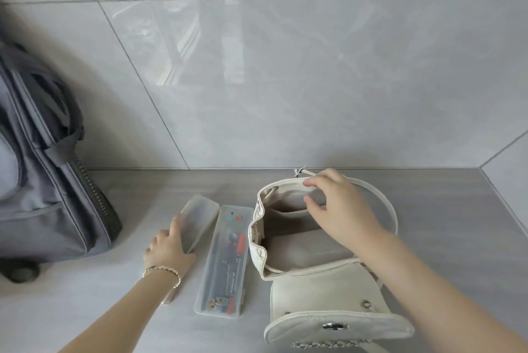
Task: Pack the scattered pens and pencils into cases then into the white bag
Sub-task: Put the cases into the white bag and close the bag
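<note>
A white bag (323,289) lies on the grey counter with its mouth open and its flap (337,327) folded toward me. A pale case (305,248) lies inside it. My right hand (340,209) hovers over the bag's mouth, fingers spread near the far rim. Left of the bag lies a clear case (225,261) holding pens and pencils. Further left, my left hand (168,247) grips a frosted case (198,218), fingers along its left side.
A large grey backpack (43,166) stands at the left against the tiled wall (285,81). The counter's back edge meets the wall just behind the bag. A white strap (383,198) loops around the bag's right side.
</note>
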Demonstrator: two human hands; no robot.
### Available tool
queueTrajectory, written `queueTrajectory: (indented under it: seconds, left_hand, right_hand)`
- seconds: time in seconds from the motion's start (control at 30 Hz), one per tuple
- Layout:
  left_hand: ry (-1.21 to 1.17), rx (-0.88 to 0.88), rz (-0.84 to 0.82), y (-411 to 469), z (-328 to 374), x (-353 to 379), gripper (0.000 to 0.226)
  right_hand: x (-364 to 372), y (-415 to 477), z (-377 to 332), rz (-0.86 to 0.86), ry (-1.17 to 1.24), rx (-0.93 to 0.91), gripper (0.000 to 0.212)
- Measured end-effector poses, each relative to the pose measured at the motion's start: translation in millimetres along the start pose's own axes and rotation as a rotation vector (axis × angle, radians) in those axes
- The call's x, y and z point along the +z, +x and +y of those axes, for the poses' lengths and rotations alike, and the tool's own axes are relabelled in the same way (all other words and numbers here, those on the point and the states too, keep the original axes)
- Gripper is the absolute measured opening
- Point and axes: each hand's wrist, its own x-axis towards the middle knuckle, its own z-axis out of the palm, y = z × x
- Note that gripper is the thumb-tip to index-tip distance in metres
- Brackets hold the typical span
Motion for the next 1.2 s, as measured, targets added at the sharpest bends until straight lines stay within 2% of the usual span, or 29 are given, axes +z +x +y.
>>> queueTrajectory:
  seconds: [0.13, 0.23, 0.3, 0.37, 0.47, 0.53, 0.6, 0.63, 0.67, 0.73, 0.77, 0.83, 1.0, 1.07, 1.2]
  left_hand:
    - [-0.133, -0.055, 0.051, -7.9, 6.3, -14.0, 0.084]
    - [-0.372, -0.033, 0.111, -26.9, 29.8, -41.0, 0.086]
    - [-0.557, 0.068, 0.163, -45.0, 55.5, -64.8, 0.086]
    - [-0.651, 0.197, 0.158, -71.1, 85.8, -86.4, 0.081]
    - [-0.565, 0.409, 0.168, -107.1, 124.4, -98.3, 0.087]
    - [-0.513, 0.573, 0.166, -119.2, 141.9, -88.8, 0.092]
    - [-0.509, 0.652, 0.069, -122.8, 150.8, -77.7, 0.096]
    - [-0.499, 0.701, 0.073, -122.1, 150.2, -73.0, 0.092]
    - [-0.467, 0.755, 0.147, -118.1, 146.6, -66.9, 0.081]
    - [-0.376, 0.797, 0.333, -105.8, 134.0, -51.0, 0.047]
    - [-0.328, 0.785, 0.358, -100.0, 127.4, -44.9, 0.034]
    - [-0.271, 0.748, 0.325, -89.2, 114.7, -29.4, 0.024]
    - [-0.33, 0.64, 0.055, -74.6, 107.8, -27.8, 0.053]
    - [-0.395, 0.62, -0.027, -74.0, 111.7, -33.0, 0.061]
    - [-0.397, 0.696, -0.066, -85.1, 123.3, -35.6, 0.079]
  right_hand:
    - [0.0, -0.8, 4.2, -0.014, 0.034, 0.011, 0.02]
    - [0.2, -1.0, 5.5, -0.004, 0.137, 0.044, 0.017]
    - [-4.1, -1.5, -0.4, -0.017, 0.222, 0.078, 0.025]
    - [-11.4, -1.3, -8.4, -0.128, 0.278, 0.138, 0.047]
    - [-17.8, -0.4, -18.8, -0.228, 0.533, 0.212, 0.052]
    - [-19.9, -2.2, -21.9, -0.215, 0.737, 0.262, 0.046]
    - [-23.8, -5.7, -23.4, -0.142, 0.839, 0.316, 0.025]
    - [-25.6, -7.3, -20.9, -0.088, 0.844, 0.306, 0.015]
    - [-27.3, -8.8, -16.7, -0.037, 0.828, 0.279, 0.01]
    - [-28.8, -12.2, -6.2, -0.002, 0.762, 0.215, 0.017]
    - [-27.7, -13.8, 0.9, -0.02, 0.702, 0.188, 0.023]
    - [-26.6, -21.3, 10.2, -0.112, 0.516, 0.116, 0.032]
    - [-15.3, -33.2, 12.7, -0.367, -0.358, -0.215, 0.033]
    - [-1.8, -31.4, 8.4, -0.454, -0.584, -0.234, 0.031]
    - [40.8, -16.5, 6.8, -0.567, -0.895, -0.18, 0.044]
